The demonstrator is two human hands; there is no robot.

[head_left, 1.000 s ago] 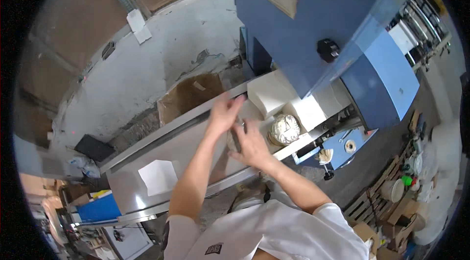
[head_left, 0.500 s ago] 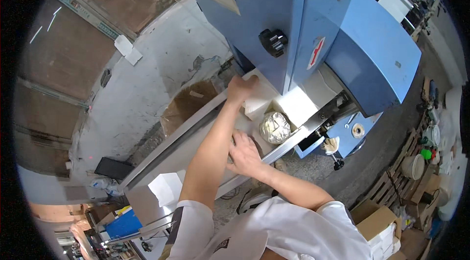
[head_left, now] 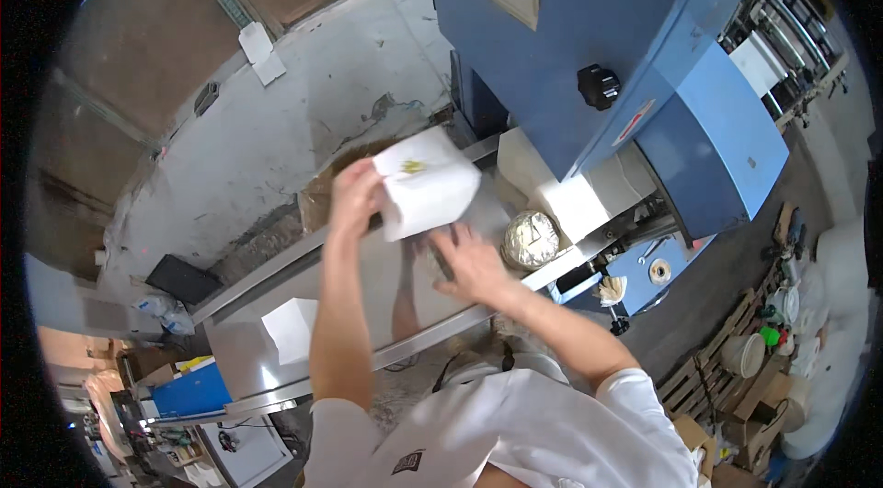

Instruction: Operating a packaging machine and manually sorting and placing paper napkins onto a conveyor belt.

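My left hand (head_left: 357,196) grips the left edge of some white paper (head_left: 432,194) with a small yellow-green print, held raised above the metal tabletop (head_left: 368,272). The paper is slightly blurred; I cannot tell whether it is one piece or a stack. Just below it, my right hand (head_left: 475,264) hovers over or rests on the metal, fingers spread and holding nothing. To its right sits a round, silvery foil-covered thing (head_left: 531,240). Beside that, white paper (head_left: 577,205) lies under the blue machine (head_left: 589,19).
Another white paper pile (head_left: 292,330) lies on the table's left part. A black knob (head_left: 599,87) sticks out of the machine. Beyond the table's far edge is a brown carton (head_left: 317,203). At the right, a small blue shelf (head_left: 644,276) holds a tape roll (head_left: 659,271) and a wrench.
My left hand has drawn back to the left from beside the machine, now with white paper in it. My right hand stays low, its fingers spread. The whole view has shifted.
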